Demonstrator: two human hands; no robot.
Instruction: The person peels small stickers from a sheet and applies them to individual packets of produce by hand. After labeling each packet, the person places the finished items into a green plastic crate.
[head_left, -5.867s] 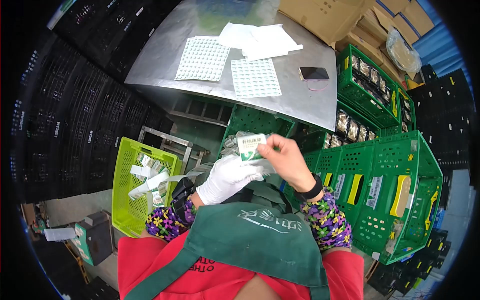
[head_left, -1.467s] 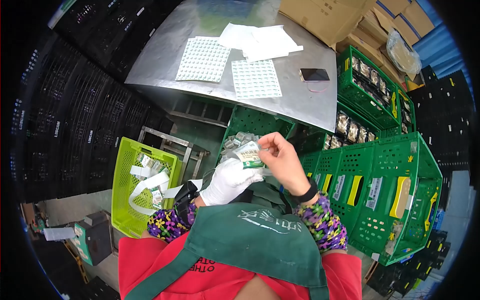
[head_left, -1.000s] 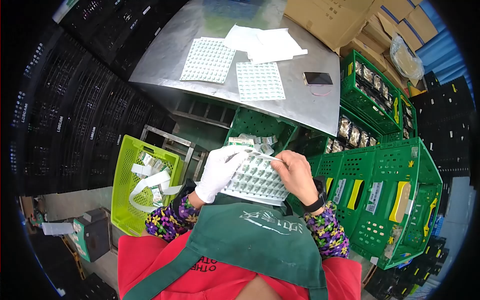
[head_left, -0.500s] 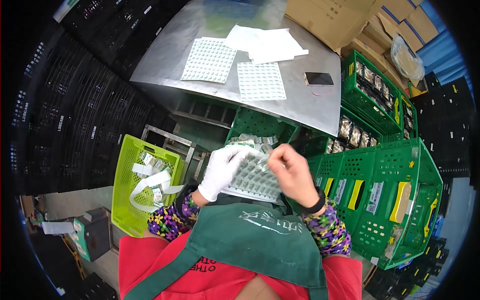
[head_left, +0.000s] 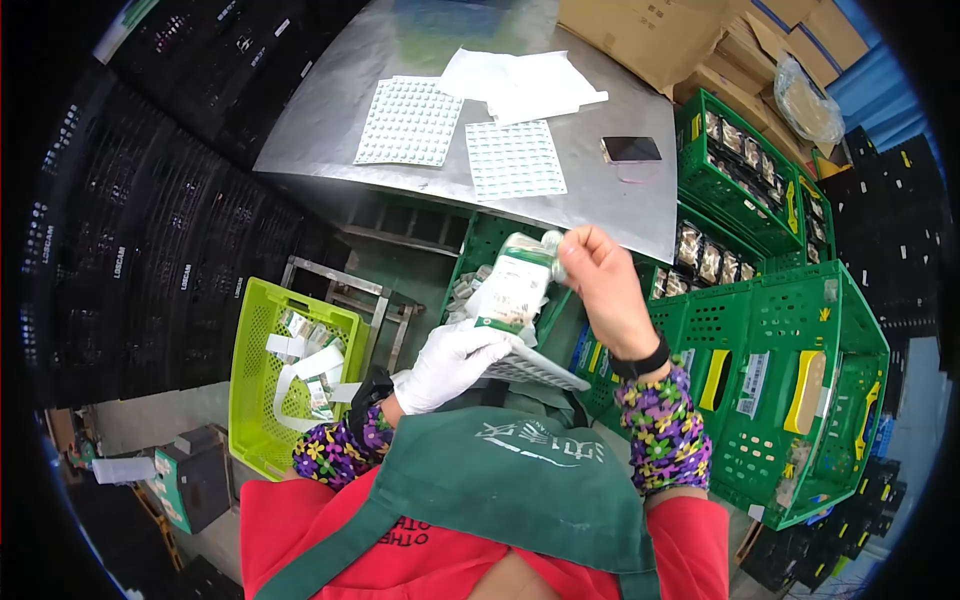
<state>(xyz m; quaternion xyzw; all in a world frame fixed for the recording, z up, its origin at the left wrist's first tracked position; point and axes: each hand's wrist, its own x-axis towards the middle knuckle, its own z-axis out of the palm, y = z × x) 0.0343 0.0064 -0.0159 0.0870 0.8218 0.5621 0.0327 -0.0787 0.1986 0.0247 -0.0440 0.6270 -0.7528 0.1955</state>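
Observation:
My left hand (head_left: 450, 362), in a white glove, grips the near edge of a sticker sheet (head_left: 540, 370) held flat over my lap and also touches the bottom of a small white-and-green packet (head_left: 512, 287). My bare right hand (head_left: 600, 285) is raised and pinches something small and pale (head_left: 556, 242) at the packet's top corner. Below the hands stands a green crate (head_left: 500, 245) with several similar packets (head_left: 462, 290) inside.
A metal table (head_left: 600, 200) ahead carries two sticker sheets (head_left: 510, 158), white backing papers (head_left: 520, 85) and a phone (head_left: 630, 149). A lime basket (head_left: 250, 350) with paper strips stands at my left. Green crates (head_left: 800, 370) stack on the right, black crates on the left, cardboard boxes (head_left: 650, 30) behind.
Earlier both hands worked on the sticker sheet. Now my right hand has lifted away from it up to the top of a packet, and the sheet has dropped lower in my left hand.

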